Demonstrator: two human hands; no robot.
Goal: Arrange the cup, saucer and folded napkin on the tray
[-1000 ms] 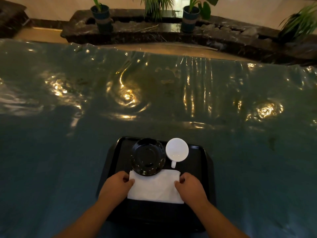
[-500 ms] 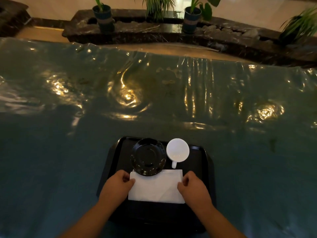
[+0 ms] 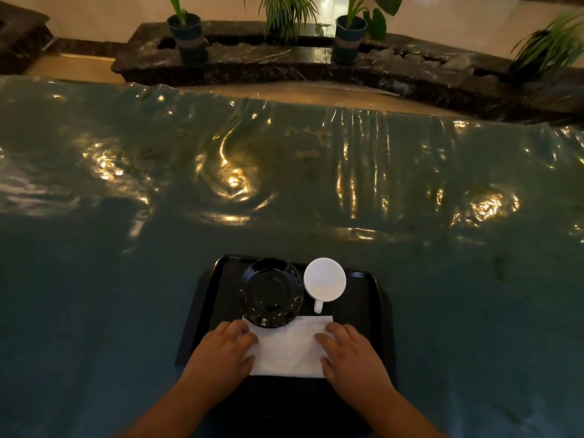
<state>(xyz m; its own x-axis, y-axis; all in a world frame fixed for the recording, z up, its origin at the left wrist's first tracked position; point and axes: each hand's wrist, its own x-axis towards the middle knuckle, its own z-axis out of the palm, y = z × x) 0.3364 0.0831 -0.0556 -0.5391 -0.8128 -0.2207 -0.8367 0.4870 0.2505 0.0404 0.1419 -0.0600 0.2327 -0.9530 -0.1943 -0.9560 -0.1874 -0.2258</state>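
Note:
A black tray (image 3: pixel 368 298) lies near the table's front edge. On its far half sits a black saucer (image 3: pixel 271 293), and a white cup (image 3: pixel 325 280) stands just right of it, handle pointing toward me. A folded white napkin (image 3: pixel 289 349) lies flat in front of them, its far edge tucked under the saucer's rim. My left hand (image 3: pixel 222 355) rests on the napkin's left edge with fingers spread. My right hand (image 3: pixel 352 355) rests on its right edge the same way. Neither hand lifts the napkin.
The table wears a shiny, wrinkled teal plastic cover (image 3: pixel 284 191). Beyond its far edge runs a dark stone ledge (image 3: pixel 284 61) with potted plants (image 3: pixel 186 33).
My hands have flattened out onto the napkin's two side edges, fingers more spread. The napkin has shifted slightly. Cup and saucer have stayed put.

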